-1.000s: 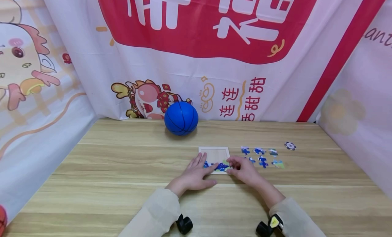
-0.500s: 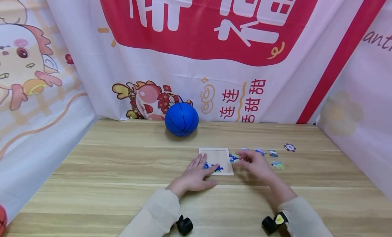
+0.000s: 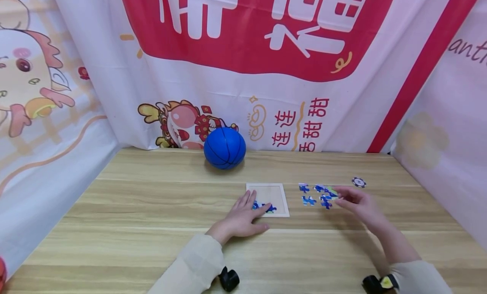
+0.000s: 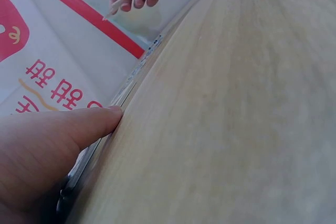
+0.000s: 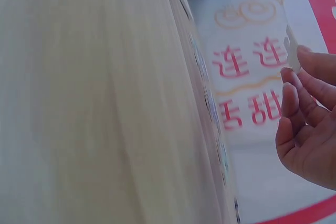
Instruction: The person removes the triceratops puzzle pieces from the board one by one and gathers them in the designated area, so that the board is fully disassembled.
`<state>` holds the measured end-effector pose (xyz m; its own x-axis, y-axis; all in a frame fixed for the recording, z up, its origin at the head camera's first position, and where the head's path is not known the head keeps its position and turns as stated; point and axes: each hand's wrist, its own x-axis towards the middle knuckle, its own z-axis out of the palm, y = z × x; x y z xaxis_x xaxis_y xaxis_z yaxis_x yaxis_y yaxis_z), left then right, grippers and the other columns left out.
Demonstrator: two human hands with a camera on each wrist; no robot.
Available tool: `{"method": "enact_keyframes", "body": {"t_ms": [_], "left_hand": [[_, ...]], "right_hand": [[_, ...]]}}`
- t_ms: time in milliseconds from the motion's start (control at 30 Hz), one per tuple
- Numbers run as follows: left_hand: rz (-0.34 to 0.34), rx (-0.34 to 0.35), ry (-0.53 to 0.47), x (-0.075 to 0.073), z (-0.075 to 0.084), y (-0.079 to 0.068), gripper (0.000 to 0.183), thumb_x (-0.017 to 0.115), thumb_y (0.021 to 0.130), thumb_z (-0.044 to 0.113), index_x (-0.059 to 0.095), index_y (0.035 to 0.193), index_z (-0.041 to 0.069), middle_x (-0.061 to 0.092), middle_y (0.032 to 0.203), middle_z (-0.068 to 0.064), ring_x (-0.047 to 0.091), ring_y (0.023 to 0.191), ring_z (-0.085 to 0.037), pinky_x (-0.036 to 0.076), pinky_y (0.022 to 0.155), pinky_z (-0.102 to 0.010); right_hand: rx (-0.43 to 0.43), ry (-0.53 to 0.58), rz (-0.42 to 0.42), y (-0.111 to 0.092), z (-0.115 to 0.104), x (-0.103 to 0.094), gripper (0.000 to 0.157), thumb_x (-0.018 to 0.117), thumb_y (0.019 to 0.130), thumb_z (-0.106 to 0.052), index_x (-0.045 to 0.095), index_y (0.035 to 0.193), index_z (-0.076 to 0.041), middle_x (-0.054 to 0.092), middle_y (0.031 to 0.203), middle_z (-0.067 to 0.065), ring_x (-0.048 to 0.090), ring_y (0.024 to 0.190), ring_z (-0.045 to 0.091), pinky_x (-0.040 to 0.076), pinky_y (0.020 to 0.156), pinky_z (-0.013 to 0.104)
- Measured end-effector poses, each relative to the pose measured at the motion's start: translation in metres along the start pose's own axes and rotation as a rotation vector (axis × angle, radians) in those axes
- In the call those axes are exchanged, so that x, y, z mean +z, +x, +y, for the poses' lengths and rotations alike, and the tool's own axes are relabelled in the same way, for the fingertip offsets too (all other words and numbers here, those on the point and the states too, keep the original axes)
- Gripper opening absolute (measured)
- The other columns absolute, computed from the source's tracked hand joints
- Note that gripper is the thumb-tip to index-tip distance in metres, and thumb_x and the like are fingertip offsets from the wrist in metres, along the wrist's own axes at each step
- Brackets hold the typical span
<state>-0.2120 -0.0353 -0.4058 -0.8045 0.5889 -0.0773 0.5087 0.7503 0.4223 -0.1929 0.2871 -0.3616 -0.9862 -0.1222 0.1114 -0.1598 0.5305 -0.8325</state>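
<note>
My left hand (image 3: 241, 220) lies with its fingers spread across the lower left part of a small square puzzle tray (image 3: 268, 192). Blue puzzle pieces (image 3: 272, 208) sit along the tray's bottom, partly covered by that hand. My right hand (image 3: 361, 205) pinches a blue and green puzzle piece (image 3: 333, 193) between thumb and fingers, up off the table. In the right wrist view the pinched piece (image 5: 291, 51) shows edge-on, with the other fingers curled loosely below. Under and beside it lie loose puzzle pieces (image 3: 309, 200), some hidden by the right hand.
A blue ball (image 3: 225, 148) stands near the back edge of the wooden table (image 3: 152, 201). A round black-and-white chip (image 3: 359, 182) lies beyond the right hand. Printed cloth (image 3: 171, 83) hangs behind and along both sides. A red object (image 3: 2, 268) shows at the far left.
My right hand has carried the puzzle piece from the tray's lower right to the right, above the loose pieces. The left hand has stayed in place.
</note>
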Motion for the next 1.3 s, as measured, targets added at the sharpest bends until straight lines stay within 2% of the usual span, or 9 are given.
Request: {"method": "enact_keyframes", "body": {"t_ms": [200,400,533,767,967,1167,1300], "left_hand": [[-0.002,-0.006,-0.012,0.000,0.000,0.000,0.059,0.044,0.083,0.052,0.027,0.135,0.031,-0.002,0.142,-0.014,-0.010,0.127,-0.027,-0.001,0.100,-0.042],[-0.003,-0.010,-0.008,0.000,0.000,0.000,0.059,0.043,0.083,0.052,0.026,0.135,0.032,-0.002,0.143,-0.014,-0.010,0.127,-0.027,-0.001,0.100,-0.042],[-0.003,-0.010,-0.005,0.001,-0.001,0.000,0.059,0.043,0.083,0.053,0.026,0.135,0.033,-0.003,0.143,-0.013,-0.011,0.127,-0.026,-0.001,0.100,-0.042],[-0.009,-0.013,-0.001,0.002,-0.001,0.001,0.059,0.042,0.083,0.054,0.025,0.135,0.034,-0.004,0.143,-0.013,-0.012,0.127,-0.026,-0.002,0.100,-0.041],[-0.011,-0.016,-0.001,0.002,-0.001,0.001,0.059,0.043,0.083,0.053,0.025,0.135,0.034,-0.004,0.142,-0.013,-0.012,0.127,-0.026,-0.002,0.100,-0.041],[-0.013,-0.018,-0.007,0.002,-0.001,0.000,0.059,0.043,0.083,0.053,0.025,0.135,0.033,-0.004,0.143,-0.013,-0.012,0.127,-0.026,-0.002,0.100,-0.041],[-0.012,-0.021,-0.008,0.001,-0.001,0.001,0.059,0.043,0.083,0.053,0.025,0.135,0.034,-0.004,0.143,-0.013,-0.012,0.127,-0.025,-0.002,0.100,-0.042]], "right_hand": [[0.008,-0.094,0.033,-0.011,0.012,-0.020,0.042,0.057,0.084,-0.023,0.050,0.117,0.001,0.051,0.094,0.011,0.046,0.078,0.014,0.043,0.064,0.023],[-0.079,-0.127,0.082,-0.019,0.027,-0.032,0.035,0.060,0.081,-0.011,0.052,0.110,0.007,0.055,0.083,0.000,0.048,0.072,0.007,0.041,0.059,0.020],[-0.120,-0.121,0.088,-0.025,0.041,-0.037,0.033,0.062,0.079,-0.005,0.053,0.107,0.010,0.056,0.082,0.000,0.048,0.070,0.006,0.041,0.057,0.020],[-0.065,-0.088,0.050,-0.030,0.064,-0.039,0.034,0.062,0.078,-0.005,0.052,0.105,0.014,0.058,0.083,0.000,0.051,0.073,0.004,0.042,0.060,0.019],[-0.041,-0.188,0.029,-0.031,0.074,-0.037,0.037,0.065,0.076,-0.010,0.055,0.105,0.010,0.060,0.088,0.010,0.051,0.075,0.003,0.041,0.063,0.018],[0.044,-0.250,-0.009,-0.031,0.073,-0.035,0.041,0.066,0.076,-0.021,0.057,0.109,0.001,0.056,0.095,0.009,0.046,0.075,0.009,0.038,0.062,0.023],[0.017,-0.287,-0.008,-0.031,0.073,-0.034,0.039,0.067,0.075,-0.019,0.059,0.108,0.000,0.054,0.093,0.007,0.045,0.074,0.009,0.037,0.062,0.024]]}}
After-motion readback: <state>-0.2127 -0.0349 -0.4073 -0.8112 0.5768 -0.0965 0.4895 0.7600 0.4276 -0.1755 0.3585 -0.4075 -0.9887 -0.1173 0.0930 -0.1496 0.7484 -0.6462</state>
